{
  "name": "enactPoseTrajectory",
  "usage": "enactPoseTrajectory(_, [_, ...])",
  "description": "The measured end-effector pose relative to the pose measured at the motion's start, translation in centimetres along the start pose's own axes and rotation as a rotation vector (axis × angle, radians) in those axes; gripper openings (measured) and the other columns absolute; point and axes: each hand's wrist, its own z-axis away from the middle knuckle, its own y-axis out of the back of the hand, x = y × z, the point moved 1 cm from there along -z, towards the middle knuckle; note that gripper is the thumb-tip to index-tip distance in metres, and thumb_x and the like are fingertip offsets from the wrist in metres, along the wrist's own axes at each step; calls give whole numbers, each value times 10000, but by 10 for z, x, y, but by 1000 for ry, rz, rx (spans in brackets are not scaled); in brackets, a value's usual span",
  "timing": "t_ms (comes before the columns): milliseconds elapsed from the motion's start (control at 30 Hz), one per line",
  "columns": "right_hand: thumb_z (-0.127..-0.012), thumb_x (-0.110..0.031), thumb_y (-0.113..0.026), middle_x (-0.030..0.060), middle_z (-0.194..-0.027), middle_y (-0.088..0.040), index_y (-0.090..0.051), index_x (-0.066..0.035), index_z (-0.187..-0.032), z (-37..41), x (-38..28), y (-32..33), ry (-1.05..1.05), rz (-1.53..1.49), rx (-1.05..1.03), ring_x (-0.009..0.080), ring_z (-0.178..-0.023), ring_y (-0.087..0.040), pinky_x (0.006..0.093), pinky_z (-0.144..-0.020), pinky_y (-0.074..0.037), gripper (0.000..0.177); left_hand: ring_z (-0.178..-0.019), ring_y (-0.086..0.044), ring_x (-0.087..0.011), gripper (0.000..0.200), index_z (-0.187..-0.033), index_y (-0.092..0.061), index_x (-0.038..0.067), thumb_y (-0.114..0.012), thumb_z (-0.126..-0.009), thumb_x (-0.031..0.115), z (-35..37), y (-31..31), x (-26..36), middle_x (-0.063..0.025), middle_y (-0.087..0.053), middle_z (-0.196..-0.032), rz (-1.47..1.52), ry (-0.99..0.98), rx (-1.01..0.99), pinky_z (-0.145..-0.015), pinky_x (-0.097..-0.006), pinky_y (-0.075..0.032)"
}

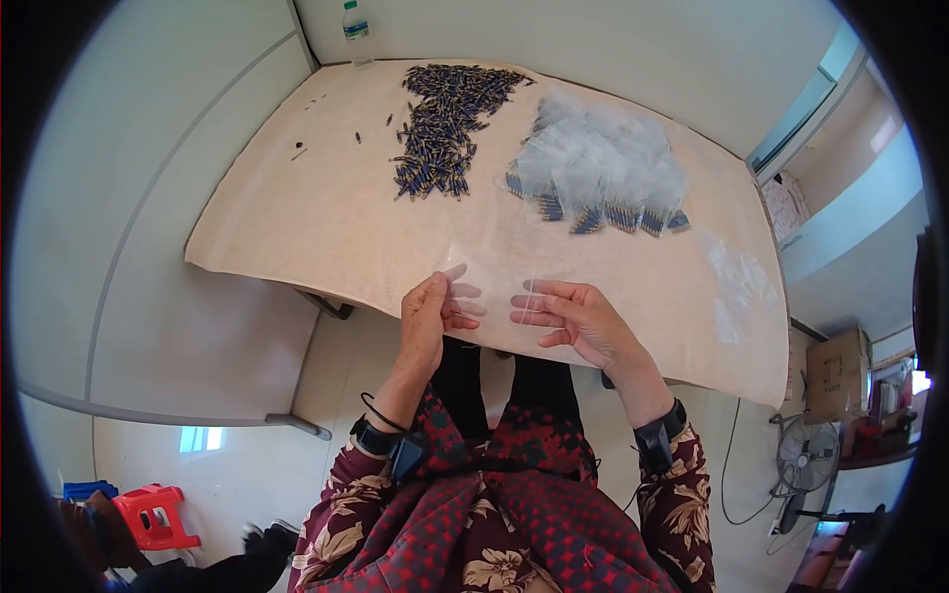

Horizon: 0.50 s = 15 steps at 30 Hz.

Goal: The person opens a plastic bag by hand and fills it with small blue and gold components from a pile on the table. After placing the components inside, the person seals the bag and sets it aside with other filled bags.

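Observation:
A thin clear plastic bag [492,281] is stretched between my two hands, over the near edge of the table. My left hand [431,308] pinches its left side between thumb and fingers, and the other fingers show through the film. On the right side, my right hand [578,318] grips the bag's edge with thumb and fingertips. I see nothing inside the bag. Beyond my hands lies a loose heap of small dark blue and brass-coloured pen-like pieces [435,133]. To its right is a pile of filled clear bags [603,163], each with a row of these pieces.
More flat clear bags [736,287] lie at the table's right side. A few stray pieces [358,137] are on the left part of the cloth [287,212]. A water bottle [357,35] stands at the back. On the floor are a red stool [158,516] and a fan [808,455].

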Motion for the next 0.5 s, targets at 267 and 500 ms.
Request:
enactPoseTrajectory(267, [-953,-198,-578,231,-1271,-565,-353,99,-1382,0,-7,-1,1,71,-19,286,-1131,-612,289,-673,-606,568,-712,-681,-199,479,-1254,-532,-63,-396,-1034,339,-12,8,-4,-122,-669,-942,-26,-37,15,-561,-268,-563])
enactPoseTrajectory(500, [-946,-214,-593,231,-1267,-568,-312,96,-1403,-9,-1,2,-60,64,-14,277,-1124,-617,293,-678,-600,620,-986,-620,-305,507,-1308,-492,-39,-591,-930,283,-13,13,8,-184,-619,-1108,-496,-237,45,-798,-389,-527])
